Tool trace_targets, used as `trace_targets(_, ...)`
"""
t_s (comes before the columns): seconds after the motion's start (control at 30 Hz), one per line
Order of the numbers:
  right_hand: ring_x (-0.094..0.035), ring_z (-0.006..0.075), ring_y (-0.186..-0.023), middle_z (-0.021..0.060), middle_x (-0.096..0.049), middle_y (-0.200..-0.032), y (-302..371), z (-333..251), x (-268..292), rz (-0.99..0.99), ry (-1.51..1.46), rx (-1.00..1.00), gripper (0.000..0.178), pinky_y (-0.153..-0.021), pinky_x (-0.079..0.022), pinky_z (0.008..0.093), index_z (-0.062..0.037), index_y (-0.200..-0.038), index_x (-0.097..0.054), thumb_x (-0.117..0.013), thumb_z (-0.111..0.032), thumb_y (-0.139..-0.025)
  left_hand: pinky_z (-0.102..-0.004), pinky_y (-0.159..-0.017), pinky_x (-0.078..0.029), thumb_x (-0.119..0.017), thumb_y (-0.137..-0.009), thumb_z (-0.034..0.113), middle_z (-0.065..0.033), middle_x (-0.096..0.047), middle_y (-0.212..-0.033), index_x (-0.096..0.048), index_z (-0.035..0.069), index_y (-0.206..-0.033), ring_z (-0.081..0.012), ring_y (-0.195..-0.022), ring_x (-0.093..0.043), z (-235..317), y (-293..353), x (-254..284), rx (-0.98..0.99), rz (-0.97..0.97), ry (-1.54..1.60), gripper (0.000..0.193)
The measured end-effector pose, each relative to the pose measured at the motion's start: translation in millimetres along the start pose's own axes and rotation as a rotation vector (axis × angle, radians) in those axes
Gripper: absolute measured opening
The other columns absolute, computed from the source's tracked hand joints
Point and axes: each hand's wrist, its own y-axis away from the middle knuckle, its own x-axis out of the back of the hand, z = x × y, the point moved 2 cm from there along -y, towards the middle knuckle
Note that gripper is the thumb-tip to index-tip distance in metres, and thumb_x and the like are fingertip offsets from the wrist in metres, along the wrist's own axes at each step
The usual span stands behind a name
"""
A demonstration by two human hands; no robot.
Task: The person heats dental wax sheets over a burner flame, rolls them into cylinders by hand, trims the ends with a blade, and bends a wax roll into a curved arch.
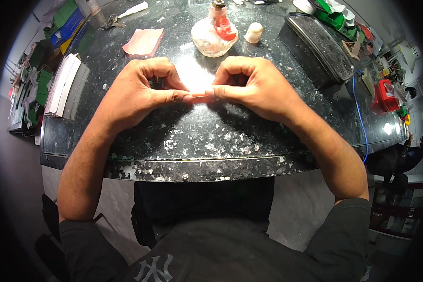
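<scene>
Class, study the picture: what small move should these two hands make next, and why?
Probably a gentle, matched roll of both thumbs to turn the small reddish strip. The left hand pinches one end and the right hand the other, so turning both ends together should avoid twisting it. The pink sheet lies apart on the table, so it can likely wait.

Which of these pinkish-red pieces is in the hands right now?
The small strip, pinched between left hand and right hand; the wider sheet lies untouched on the table.
</scene>
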Motion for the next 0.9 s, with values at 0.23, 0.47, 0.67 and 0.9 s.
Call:
trace_targets(0.23,-0.071,0.0118,-0.075,0.0061,-0.078,-0.081,0.9,-0.7,2.0,0.002,0.044,-0.052,0.023,-0.072,-0.055,0.0300,-0.0031,-0.092,-0.080,-0.086,-0.025,-0.093,-0.0286,-0.082,-0.051,-0.096,-0.081,0.015,-0.0022,-0.072,-0.086,-0.083,0.003,-0.093,-0.0110,-0.086,-0.066,2.0,-1.6,6.4,0.006,-0.059,-0.058,0.022)
trace_targets(0.47,-0.073,0.0264,-0.079,0.0067,-0.073,-0.093,9.0,-11.2,-6.7,0.121,0.430,0.353,0.021,-0.074,-0.059,0.0373,-0.0097,-0.100,-0.082,-0.086,-0.028,-0.092,-0.0296,-0.081,-0.050,-0.096,-0.079,0.015,-0.0028,-0.072,-0.087,-0.086,0.002,-0.095,-0.0125,-0.085,-0.065,0.4,0.7,9.3,-0.016,-0.049,-0.116,0.023)
trace_targets(0.67,-0.074,0.0265,-0.081,0.0081,-0.074,-0.092,5.4,-16.4,-3.3,0.071,0.384,0.253,0.021,-0.074,-0.058,0.0375,-0.0079,-0.096,-0.082,-0.085,-0.028,-0.092,-0.0292,-0.081,-0.051,-0.094,-0.085,0.017,-0.0021,-0.071,-0.087,-0.084,0.001,-0.099,-0.0121,-0.086,-0.065,-0.1,0.5,4.5,-0.099,-0.039,-0.104,0.024)
trace_targets(0.9,-0.073,0.0268,-0.081,0.0096,-0.074,-0.089,6.4,-23.2,-5.7,0.058,0.336,0.198,0.020,-0.073,-0.057,0.0386,-0.0066,-0.096,-0.080,-0.085,-0.026,-0.092,-0.0268,-0.082,-0.050,-0.086,-0.096,0.023,-0.0008,-0.074,-0.093,-0.078,0.001,-0.097,-0.0082,-0.087,-0.064,0.9,-2.0,-8.9,0.028,-0.035,-0.095,0.023)
